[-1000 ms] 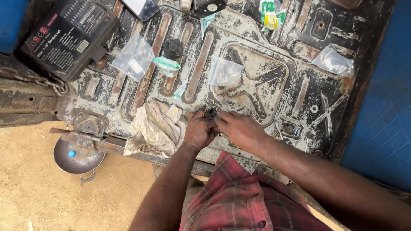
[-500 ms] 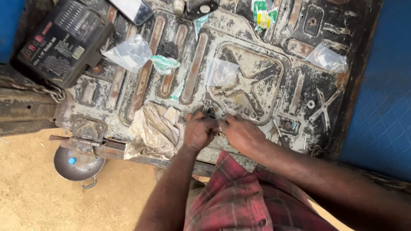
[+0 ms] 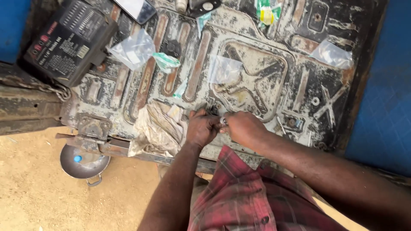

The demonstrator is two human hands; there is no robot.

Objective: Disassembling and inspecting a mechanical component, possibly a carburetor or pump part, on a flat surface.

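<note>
A: Hands meet at the near edge of a worn metal panel, its pale paint flaked down to rust, with pressed ribs and a big cross stamped into the middle. The left hand and the right hand are brought together, knuckles almost touching.

B: And what sits between them?

A: A small metal part, pale and shiny, pinched at the fingertips. Only a glint of it shows; most of it is hidden by the fingers, so its full shape cannot be told.

B: Which way does it point?

A: That cannot be told either. What shows lies in the gap between the two hands, just above the panel's near edge. Both hands are curled closed around it, the left from the left side, the right from the right.

B: What lies about them?

A: A crumpled, stained rag, soft and creased, touches the left hand's outer side. Clear plastic bags lie flat on the panel, thin and wrinkled, one just beyond the hands. A black rectangular case rests at the far left corner, tilted. Below the panel, on sandy ground, sits a round dark metal pan with a small blue cap in it. The person's red plaid shirt fills the near foreground.
</note>
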